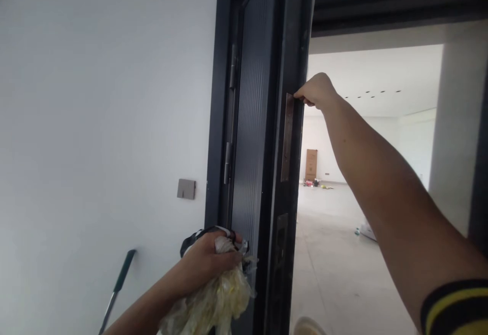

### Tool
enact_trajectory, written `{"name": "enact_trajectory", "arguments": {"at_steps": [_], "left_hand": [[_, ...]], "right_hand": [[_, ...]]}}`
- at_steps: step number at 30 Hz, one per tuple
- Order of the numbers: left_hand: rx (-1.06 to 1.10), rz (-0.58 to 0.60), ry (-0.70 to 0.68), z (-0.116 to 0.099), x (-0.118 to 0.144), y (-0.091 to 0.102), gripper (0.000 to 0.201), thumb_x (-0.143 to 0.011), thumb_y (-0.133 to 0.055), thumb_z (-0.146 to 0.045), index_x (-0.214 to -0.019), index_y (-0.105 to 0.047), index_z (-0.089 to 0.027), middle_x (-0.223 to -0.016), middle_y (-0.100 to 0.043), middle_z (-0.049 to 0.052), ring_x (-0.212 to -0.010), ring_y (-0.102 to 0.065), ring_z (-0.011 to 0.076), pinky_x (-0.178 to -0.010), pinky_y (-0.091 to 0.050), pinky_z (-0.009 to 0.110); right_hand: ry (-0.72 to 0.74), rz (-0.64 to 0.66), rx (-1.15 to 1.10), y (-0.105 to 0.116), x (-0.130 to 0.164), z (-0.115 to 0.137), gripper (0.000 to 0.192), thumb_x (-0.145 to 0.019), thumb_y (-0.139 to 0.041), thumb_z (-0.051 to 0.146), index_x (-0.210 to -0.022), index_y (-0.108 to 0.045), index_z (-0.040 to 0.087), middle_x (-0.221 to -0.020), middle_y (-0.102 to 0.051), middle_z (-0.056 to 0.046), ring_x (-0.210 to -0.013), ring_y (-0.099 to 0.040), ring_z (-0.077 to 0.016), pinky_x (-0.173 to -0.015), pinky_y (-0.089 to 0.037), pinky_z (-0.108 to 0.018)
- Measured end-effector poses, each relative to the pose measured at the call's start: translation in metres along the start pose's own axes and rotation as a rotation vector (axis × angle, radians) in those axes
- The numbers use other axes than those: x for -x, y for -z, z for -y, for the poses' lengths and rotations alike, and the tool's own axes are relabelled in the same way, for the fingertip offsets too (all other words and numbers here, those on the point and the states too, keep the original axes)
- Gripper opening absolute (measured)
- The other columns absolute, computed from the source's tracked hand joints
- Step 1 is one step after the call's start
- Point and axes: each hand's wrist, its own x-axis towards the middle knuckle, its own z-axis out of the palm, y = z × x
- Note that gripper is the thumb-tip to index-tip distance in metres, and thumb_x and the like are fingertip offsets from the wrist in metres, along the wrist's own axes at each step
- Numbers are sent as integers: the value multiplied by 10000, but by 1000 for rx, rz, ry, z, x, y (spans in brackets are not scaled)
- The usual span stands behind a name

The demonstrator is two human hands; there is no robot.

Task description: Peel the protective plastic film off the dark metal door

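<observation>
A dark ribbed door [251,136] stands ajar, seen almost edge-on. My right hand [315,91] reaches up to its edge, fingers pinched at the top of a long bronze lock plate [287,139]; what the fingertips hold is too small to tell. My left hand [208,261] is low down beside the door, closed around a crumpled wad of yellowish plastic film [217,299] with a black strap or strip in it.
A white wall [95,121] fills the left, with a small grey switch plate [186,188]. A green-handled tool [118,286] leans against it. Through the doorway lies a bare concrete floor [335,253], a cardboard box [311,164] and scattered items far off.
</observation>
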Motion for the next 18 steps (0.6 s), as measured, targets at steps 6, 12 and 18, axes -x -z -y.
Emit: {"name": "enact_trajectory", "arguments": {"at_steps": [6, 12, 18], "left_hand": [[-62, 8, 13, 2, 0, -3, 359, -734, -616, -377, -1026, -583, -171, -773, -558, 9, -684, -510, 133, -642, -403, 243], [-32, -11, -6, 1, 7, -2, 390, -716, -631, -391, -1024, -583, -156, -751, -541, 4, -654, -482, 119, -624, -396, 235], [-46, 13, -9, 4, 6, 4, 382, -710, -625, -392, -1009, -597, -155, -745, -546, 4, -658, -483, 123, -619, -391, 234]], "right_hand": [[-4, -23, -12, 3, 6, 5, 218, -759, -642, 256, -617, -592, 98, -558, -553, -55, -631, -585, -157, -609, -484, -329], [118, 11, 173, 11, 18, 2, 208, -787, -576, 232, -704, -665, 63, -587, -582, -69, -663, -605, -172, -656, -475, -336], [338, -90, 513, -3, 17, 7, 233, -799, -564, 310, -799, -684, 110, -834, -630, -152, -877, -582, -273, -757, -466, -423]]}}
